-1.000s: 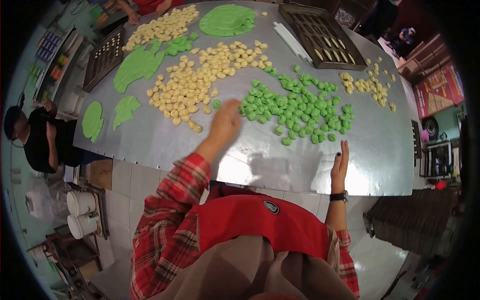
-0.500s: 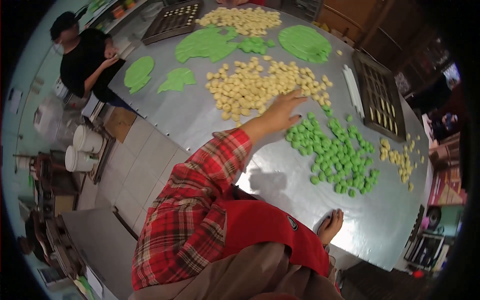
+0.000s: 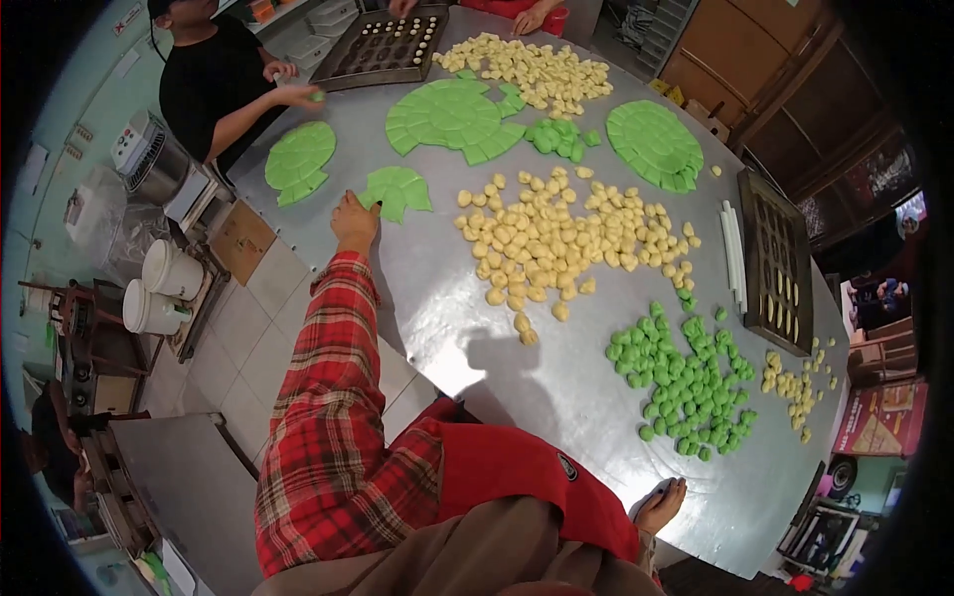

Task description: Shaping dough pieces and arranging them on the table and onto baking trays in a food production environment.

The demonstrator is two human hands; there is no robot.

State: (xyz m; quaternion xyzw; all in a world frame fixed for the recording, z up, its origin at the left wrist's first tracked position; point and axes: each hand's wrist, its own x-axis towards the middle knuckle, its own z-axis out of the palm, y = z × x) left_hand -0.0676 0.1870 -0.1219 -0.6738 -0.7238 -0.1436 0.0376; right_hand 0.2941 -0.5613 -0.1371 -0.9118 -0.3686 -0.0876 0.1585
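My left hand (image 3: 356, 221) reaches to the far left of the metal table, fingers apart, at the near-left edge of a small piece of scored green dough (image 3: 399, 193). Its thumb is at the dough's edge; nothing shows lifted in the fingers. Low at the right, my right hand (image 3: 661, 505) rests at the table's near edge, fingers loosely bent and apart, holding nothing visible. Right of the left hand lies a large spread of pale yellow dough balls (image 3: 556, 238). Small green dough balls (image 3: 686, 382) lie between that spread and my right hand.
Larger scored green dough sheets (image 3: 447, 117), (image 3: 654, 141) and another dough sheet (image 3: 301, 159) lie farther away. Dark moulded trays (image 3: 383, 48), (image 3: 777, 260) stand at the far and right edges, with white rods (image 3: 733, 256) beside one. A person (image 3: 209, 84) works at the far left.
My left hand has moved left from the yellow dough balls to the small green dough piece. My view has shifted, and my right hand remains at the near edge.
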